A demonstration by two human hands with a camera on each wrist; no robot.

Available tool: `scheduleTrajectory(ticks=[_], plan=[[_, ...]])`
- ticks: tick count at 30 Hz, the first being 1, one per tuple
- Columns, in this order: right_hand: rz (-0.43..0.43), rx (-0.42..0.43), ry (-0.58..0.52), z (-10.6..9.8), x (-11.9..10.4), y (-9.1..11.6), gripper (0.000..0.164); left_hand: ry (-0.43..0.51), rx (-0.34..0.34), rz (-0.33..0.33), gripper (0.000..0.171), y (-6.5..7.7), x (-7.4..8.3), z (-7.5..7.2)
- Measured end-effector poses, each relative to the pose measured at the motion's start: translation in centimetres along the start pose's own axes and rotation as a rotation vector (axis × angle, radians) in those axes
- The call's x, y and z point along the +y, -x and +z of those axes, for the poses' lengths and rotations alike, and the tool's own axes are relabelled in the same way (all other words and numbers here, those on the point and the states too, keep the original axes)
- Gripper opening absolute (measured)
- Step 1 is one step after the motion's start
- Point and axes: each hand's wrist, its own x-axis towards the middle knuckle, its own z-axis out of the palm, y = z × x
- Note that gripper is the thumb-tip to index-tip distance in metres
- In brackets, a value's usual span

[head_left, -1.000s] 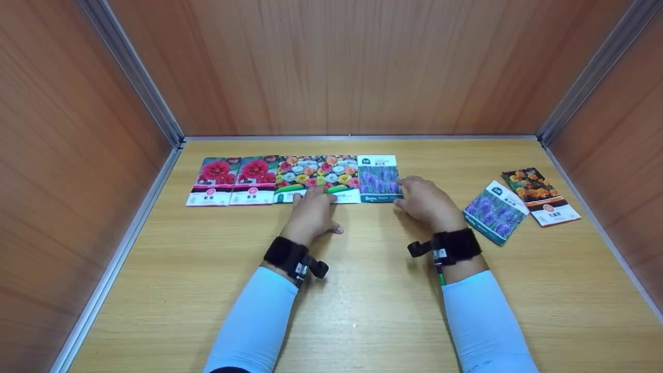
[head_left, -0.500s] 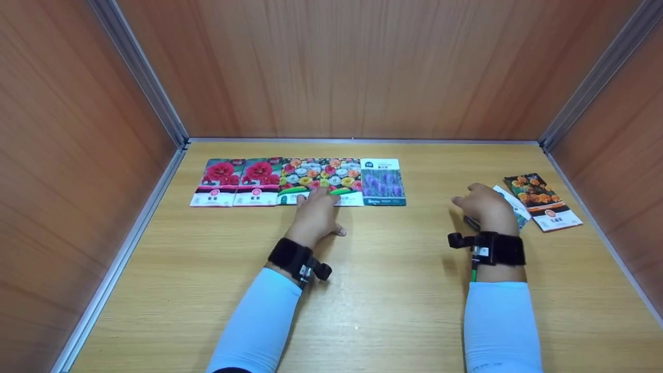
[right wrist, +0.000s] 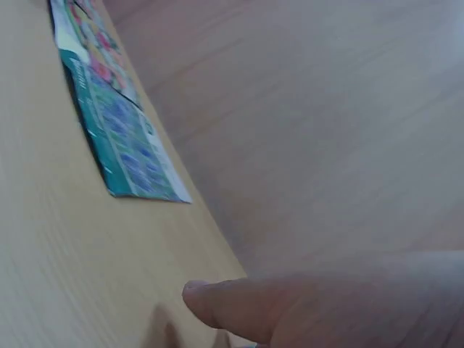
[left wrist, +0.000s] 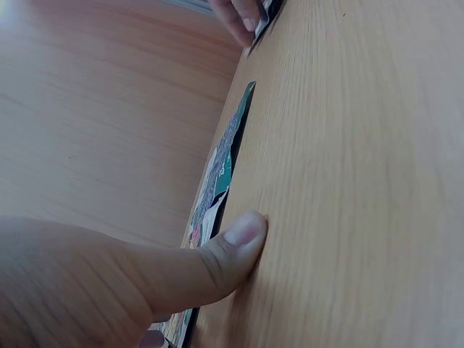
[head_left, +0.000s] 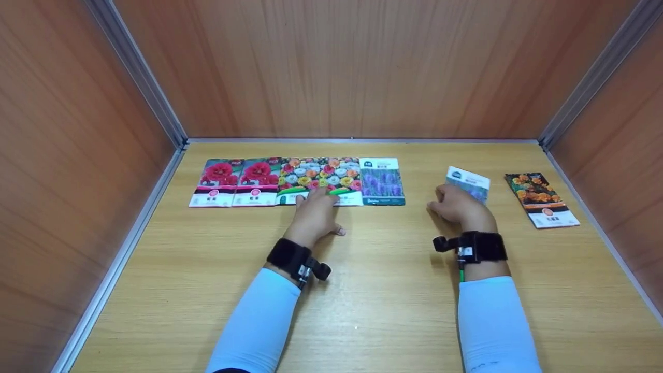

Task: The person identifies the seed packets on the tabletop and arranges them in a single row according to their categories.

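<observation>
My right hand holds a purple-flower seed packet, whose white top shows past the hand. In the left wrist view, that hand's fingers pinch the packet's edge just over the table. My left hand rests with spread fingers on the lower part of two mixed-rose seed packets in a row. Another purple-flower packet forms the right end of that row. To the left lie two red-flower packets, edge to edge. The left thumb touches the tabletop.
An orange-flower seed packet lies tilted at the right of the wooden table. Wood-grain panels with metal edging enclose the table at the back and both sides.
My right hand went from the row's right end to the loose purple-flower packet, took hold of it and brought it leftward, off the orange-flower packet's side. The left hand stayed in place.
</observation>
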Motion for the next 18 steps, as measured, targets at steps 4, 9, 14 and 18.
scheduleTrajectory(ticks=[4, 9, 14, 18], plan=[[-0.056, 0.069, -0.043, 0.6, -0.5, -0.5, 0.078, -0.006, 0.001, 0.002, 0.091, 0.0, 0.0, 0.0], [0.018, 0.12, -0.072, -0.6, 0.2, 0.2, 0.075, -0.01, 0.0, 0.004, 0.091, 0.0, 0.1, -0.1], [0.083, 0.09, -0.057, -1.2, 0.8, 0.5, 0.071, -0.001, 0.003, -0.007, 0.09, 0.0, 0.1, -0.1], [0.072, 0.054, -0.022, -0.9, 0.9, 0.3, 0.07, 0.0, 0.001, -0.011, 0.089, 0.0, 0.1, 0.0]])
